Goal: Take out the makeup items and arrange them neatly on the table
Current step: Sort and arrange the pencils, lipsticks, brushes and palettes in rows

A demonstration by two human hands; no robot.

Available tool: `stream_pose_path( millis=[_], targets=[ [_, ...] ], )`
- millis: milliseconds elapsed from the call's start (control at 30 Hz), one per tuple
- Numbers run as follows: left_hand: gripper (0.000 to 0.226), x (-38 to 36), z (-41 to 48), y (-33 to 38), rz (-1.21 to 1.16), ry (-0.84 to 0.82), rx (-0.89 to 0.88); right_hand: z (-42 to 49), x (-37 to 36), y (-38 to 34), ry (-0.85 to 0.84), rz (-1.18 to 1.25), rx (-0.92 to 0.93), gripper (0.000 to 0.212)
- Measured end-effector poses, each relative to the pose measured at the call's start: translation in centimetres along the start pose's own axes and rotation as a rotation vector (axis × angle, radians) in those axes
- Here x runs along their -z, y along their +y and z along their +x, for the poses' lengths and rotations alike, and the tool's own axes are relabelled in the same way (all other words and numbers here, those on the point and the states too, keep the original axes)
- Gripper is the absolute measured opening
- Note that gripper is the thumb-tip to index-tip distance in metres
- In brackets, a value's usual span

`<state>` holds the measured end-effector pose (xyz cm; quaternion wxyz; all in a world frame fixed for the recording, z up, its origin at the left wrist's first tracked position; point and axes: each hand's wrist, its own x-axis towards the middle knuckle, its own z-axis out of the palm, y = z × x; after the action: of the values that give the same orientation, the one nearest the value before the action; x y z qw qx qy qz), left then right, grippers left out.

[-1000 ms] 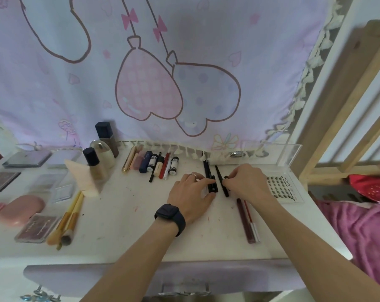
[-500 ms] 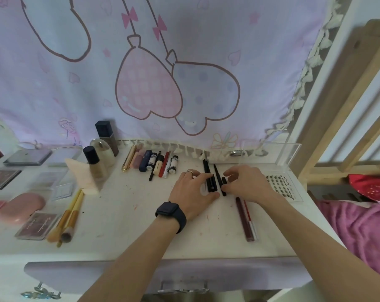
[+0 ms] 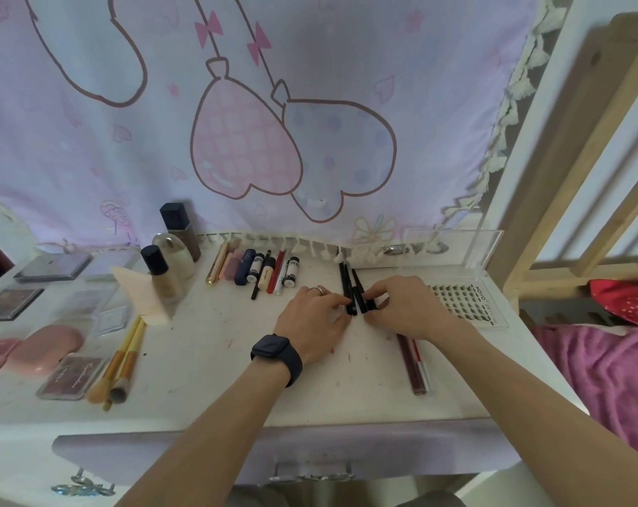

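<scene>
Several thin black pencils (image 3: pixel 350 283) lie side by side on the white table (image 3: pixel 207 367), pointing away from me. My left hand (image 3: pixel 315 320), with a ring and a dark watch, touches their near ends from the left with its fingertips. My right hand (image 3: pixel 407 309) pinches the near ends of the right-hand pencils. Behind and to the left lies a row of lipsticks and small tubes (image 3: pixel 258 272). A dark red lip liner and a clear-capped pen (image 3: pixel 414 364) lie under my right wrist.
A clear lash tray (image 3: pixel 463 298) lies at the right, with a clear acrylic box (image 3: pixel 456 250) behind it. Bottles (image 3: pixel 171 258), a sponge (image 3: pixel 141 294), brushes (image 3: pixel 123 364), palettes (image 3: pixel 70 376) and pink cases (image 3: pixel 43 347) fill the left. A drawer handle (image 3: pixel 310 473) sits below the table's front edge.
Both hands have closed in slightly on the black pencils, drawing their near ends together. Nothing else on the table has moved.
</scene>
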<state>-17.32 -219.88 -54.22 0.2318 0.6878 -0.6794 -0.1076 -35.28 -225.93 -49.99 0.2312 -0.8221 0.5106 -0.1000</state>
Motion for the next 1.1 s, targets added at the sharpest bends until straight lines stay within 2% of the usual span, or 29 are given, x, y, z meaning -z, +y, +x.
stream_pose_path(
  millis=[667, 800, 1000, 1100],
  targets=[
    [0.032, 0.5, -0.5, 0.0, -0.024, -0.038, 0.017, -0.5, -0.4, 0.0, 0.021, -0.006, 0.024, 0.044],
    [0.034, 1.3, -1.2, -0.7, 0.002, -0.047, 0.02, -1.9, -1.0, -0.6, 0.138, -0.047, 0.086, 0.036],
    [0.04, 3.2, -1.7, -3.5, 0.158, 0.091, 0.07, -6.7, -6.0, -2.7, 0.308, 0.015, 0.236, 0.028],
    [0.051, 3.5, -1.1, -4.5, 0.296, 0.046, 0.07, -8.7, -9.0, -3.7, 0.37, -0.021, 0.309, 0.03]
  ],
)
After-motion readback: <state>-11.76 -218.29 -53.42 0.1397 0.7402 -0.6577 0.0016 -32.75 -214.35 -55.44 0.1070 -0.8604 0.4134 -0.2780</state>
